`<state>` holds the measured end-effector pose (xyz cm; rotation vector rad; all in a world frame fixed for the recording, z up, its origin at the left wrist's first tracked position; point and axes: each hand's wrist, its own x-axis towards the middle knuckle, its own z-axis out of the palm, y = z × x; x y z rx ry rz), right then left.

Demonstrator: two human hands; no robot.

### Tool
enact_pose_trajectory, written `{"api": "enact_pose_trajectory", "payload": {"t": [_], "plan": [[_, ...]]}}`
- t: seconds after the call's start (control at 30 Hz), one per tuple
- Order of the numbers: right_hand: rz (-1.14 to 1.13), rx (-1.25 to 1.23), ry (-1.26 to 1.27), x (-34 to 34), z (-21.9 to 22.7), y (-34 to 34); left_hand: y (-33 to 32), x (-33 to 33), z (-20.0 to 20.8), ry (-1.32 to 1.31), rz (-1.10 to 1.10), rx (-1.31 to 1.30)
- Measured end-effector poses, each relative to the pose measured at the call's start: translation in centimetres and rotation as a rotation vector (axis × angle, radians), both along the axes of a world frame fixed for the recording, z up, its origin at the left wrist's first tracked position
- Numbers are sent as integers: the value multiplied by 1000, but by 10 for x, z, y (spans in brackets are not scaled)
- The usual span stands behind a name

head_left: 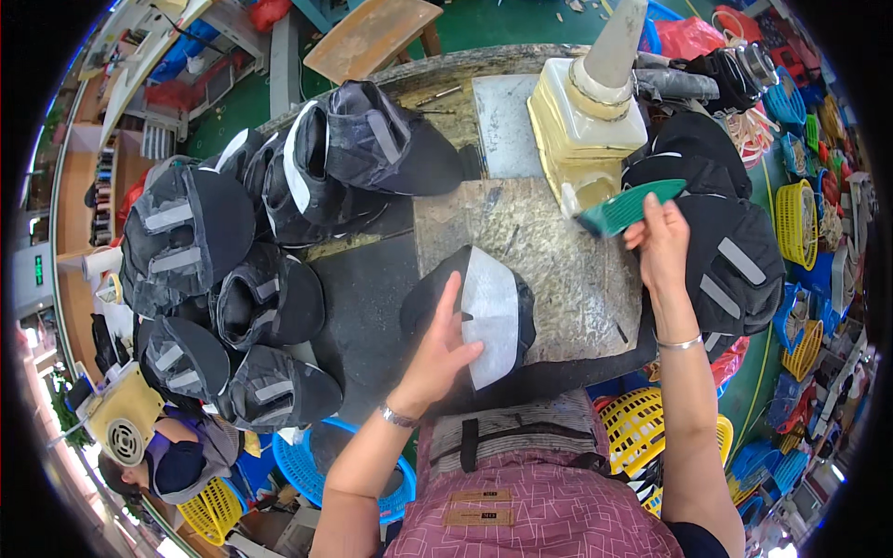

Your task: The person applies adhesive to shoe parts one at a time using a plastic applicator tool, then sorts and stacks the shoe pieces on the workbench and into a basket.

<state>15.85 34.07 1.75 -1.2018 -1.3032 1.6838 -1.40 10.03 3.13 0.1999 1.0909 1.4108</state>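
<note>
My left hand [439,342] rests on a cap-shaped black fabric piece [423,298], its index finger and thumb stretched apart. A white panel [491,316] with a small notch covers the right side of that piece. Between the fingers of my right hand [662,232] is a green-handled brush [637,206], pinched at its near edge. Its dark tip points left, over the open trough of a yellowish-white glue dispenser [584,126] with a grey cone on top. My right hand is raised, to the right of a worn, glue-stained board [567,288].
Black cap-shaped pieces with grey strips [191,232] are heaped at the left, and another stack [735,260] lies at the right. A blue basket [395,493] and a yellow basket [642,428] stand below the front edge. Another person [181,456] is at lower left, beside a beige machine [126,418].
</note>
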Motion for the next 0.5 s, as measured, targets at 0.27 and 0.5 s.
{"api": "enact_pose_trajectory", "payload": {"t": [0.27, 0.5], "plan": [[642, -274, 25, -48, 30, -51, -8, 11, -25, -348, 33, -36], [211, -91, -12, -42, 16, -78, -14, 19, -20, -395, 98, 4]]}}
